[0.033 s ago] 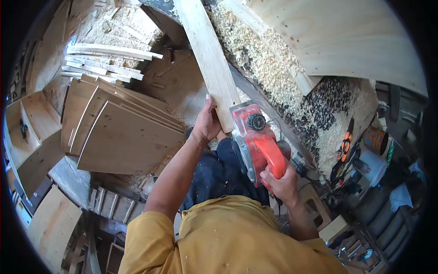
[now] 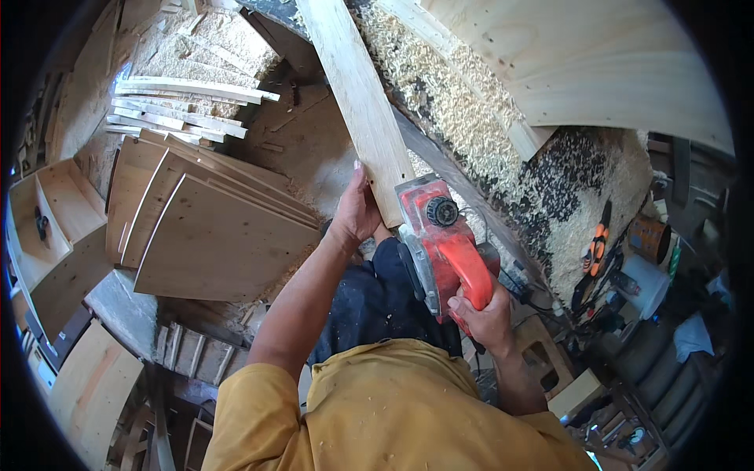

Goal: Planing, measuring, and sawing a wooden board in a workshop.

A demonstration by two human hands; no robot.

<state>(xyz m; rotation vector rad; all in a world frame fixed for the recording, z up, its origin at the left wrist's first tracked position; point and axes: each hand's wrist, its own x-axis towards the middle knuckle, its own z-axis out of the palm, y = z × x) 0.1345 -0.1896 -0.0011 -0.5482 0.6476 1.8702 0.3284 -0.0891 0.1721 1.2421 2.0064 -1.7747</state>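
Observation:
A long pale wooden board (image 2: 353, 94) runs from the upper middle down toward me. My left hand (image 2: 353, 208) grips its near end by the left edge, with the thumb along the wood. My right hand (image 2: 483, 314) is closed round the red handle of an electric planer (image 2: 432, 243), which has a black knob on top and lies against the board's near end on the right side. Below the board are my dark trousers.
Curved panels (image 2: 220, 235) and pale strips (image 2: 181, 86) are stacked at the left, near an open wooden box (image 2: 75, 196). At the right are a shaving-strewn bench (image 2: 573, 188), a large panel (image 2: 597, 63), orange-handled pliers (image 2: 598, 243), a plastic container (image 2: 644, 286) and a tin can (image 2: 650, 239).

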